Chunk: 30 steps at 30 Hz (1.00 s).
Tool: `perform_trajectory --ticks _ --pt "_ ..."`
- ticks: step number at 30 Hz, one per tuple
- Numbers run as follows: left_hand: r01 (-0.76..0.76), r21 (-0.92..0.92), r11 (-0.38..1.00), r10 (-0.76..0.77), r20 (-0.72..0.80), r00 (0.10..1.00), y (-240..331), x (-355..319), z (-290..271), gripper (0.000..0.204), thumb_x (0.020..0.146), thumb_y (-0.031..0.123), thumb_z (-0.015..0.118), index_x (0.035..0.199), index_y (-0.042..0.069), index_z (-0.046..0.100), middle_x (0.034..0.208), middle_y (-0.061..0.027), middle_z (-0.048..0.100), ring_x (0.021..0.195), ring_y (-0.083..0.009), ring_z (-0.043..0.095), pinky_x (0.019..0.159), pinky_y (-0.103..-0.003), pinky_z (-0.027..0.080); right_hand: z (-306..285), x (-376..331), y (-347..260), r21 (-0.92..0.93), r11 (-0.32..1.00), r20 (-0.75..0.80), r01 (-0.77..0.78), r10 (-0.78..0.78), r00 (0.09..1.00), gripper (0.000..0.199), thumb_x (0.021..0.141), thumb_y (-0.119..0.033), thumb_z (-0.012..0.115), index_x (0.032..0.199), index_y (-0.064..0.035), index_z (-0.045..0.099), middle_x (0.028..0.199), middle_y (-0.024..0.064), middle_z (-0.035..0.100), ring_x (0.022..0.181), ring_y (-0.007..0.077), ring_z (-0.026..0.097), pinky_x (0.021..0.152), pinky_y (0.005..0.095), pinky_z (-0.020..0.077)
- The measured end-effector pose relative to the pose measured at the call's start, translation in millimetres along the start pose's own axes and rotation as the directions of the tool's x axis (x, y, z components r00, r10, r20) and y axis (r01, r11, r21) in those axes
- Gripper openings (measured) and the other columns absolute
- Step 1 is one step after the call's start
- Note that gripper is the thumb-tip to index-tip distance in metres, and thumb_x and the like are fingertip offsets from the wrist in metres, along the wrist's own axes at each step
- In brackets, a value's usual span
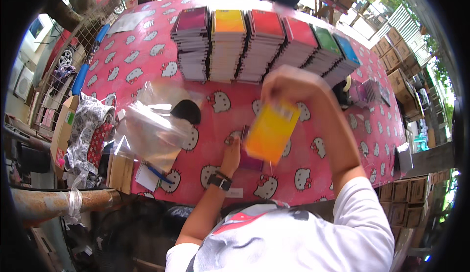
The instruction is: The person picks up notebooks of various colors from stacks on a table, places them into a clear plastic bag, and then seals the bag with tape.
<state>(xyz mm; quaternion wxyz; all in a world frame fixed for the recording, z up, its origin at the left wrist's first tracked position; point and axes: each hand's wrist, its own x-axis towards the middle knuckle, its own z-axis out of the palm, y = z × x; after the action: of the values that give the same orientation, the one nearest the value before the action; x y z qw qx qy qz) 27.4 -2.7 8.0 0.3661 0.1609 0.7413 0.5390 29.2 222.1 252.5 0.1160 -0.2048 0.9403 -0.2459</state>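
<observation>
My right hand, smeared by motion, grips a yellow notebook by its top end and holds it tilted above the table. Partly under it lies a purple notebook, mostly hidden. Along that notebook's left edge my left hand stands on its side, fingers stretched out; a dark watch is on the wrist. Tall notebook stacks run across the far side: purple, yellow, red, a second red, green and blue.
Clear plastic bags lie at the left with a black round piece on them. A small notepad and a blue pen are near the front edge. Smaller purple items sit at the right; cartons are piled beyond the pink tablecloth.
</observation>
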Motion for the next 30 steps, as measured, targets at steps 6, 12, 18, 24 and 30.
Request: perform_trajectory --ticks 6,12,18,24,30 --pt "-0.185 0.029 0.982 0.185 0.013 0.983 13.0 -12.5 10.6 0.042 0.08 0.037 0.062 0.09 -0.004 0.061 0.076 -0.0153 0.065 0.073 -0.0208 0.064 0.063 -0.034 0.048 111.9 18.3 47.6 0.14 0.97 -0.164 -0.201 0.223 0.961 0.014 0.069 -0.003 0.059 0.083 -0.0031 0.062 0.078 0.0077 0.061 0.077 0.0229 0.058 0.071 0.0298 0.0463" --pt "-0.148 -0.018 0.989 0.149 0.081 0.986 8.1 -7.6 9.5 0.037 0.076 0.027 0.069 0.092 -0.006 0.061 0.079 -0.0133 0.066 0.069 -0.0186 0.064 0.061 -0.03 0.049 -17.7 41.3 79.3 -0.392 0.631 -0.911 -0.67 -0.167 0.376 0.027 0.081 -0.028 0.062 0.1 -0.0096 0.061 0.1 0.0047 0.062 0.104 0.0231 0.052 0.091 0.0472 0.0326" --pt "-0.179 -0.054 0.982 0.181 0.042 0.983 11.2 -11.7 9.4 0.039 0.08 0.03 0.066 0.091 -0.007 0.06 0.079 -0.0126 0.065 0.07 -0.0162 0.063 0.061 -0.029 0.048 -34.3 26.1 62.3 -0.392 0.755 -0.877 -0.525 -0.134 0.461 0.011 0.082 -0.019 0.061 0.089 -0.0111 0.064 0.09 0.0006 0.065 0.093 0.0176 0.058 0.083 0.0373 0.0395" --pt "-0.023 -0.232 0.972 0.009 -0.063 0.998 -1.0 -4.5 0.1 0.048 0.086 0.04 0.056 0.092 -0.008 0.059 0.079 -0.0122 0.064 0.072 -0.0169 0.061 0.061 -0.032 0.045 18.0 -33.3 -13.2 0.206 0.957 -0.692 -0.205 0.29 0.661 0.011 0.079 -0.012 0.06 0.084 -0.0031 0.063 0.081 0.0088 0.063 0.073 0.0233 0.061 0.066 0.0332 0.0478" --pt "-0.235 -0.002 0.972 0.234 0.114 0.966 -2.5 -1.3 6.0 0.05 0.078 0.041 0.064 0.092 -0.008 0.06 0.077 -0.0144 0.064 0.069 -0.0209 0.062 0.063 -0.033 0.047 172.8 -23.3 48.5 -0.121 0.911 -0.364 -0.395 0.33 0.871 0.02 0.076 -0.011 0.06 0.095 -0.0053 0.064 0.096 0.0113 0.062 0.093 0.0285 0.057 0.08 0.0366 0.0451"
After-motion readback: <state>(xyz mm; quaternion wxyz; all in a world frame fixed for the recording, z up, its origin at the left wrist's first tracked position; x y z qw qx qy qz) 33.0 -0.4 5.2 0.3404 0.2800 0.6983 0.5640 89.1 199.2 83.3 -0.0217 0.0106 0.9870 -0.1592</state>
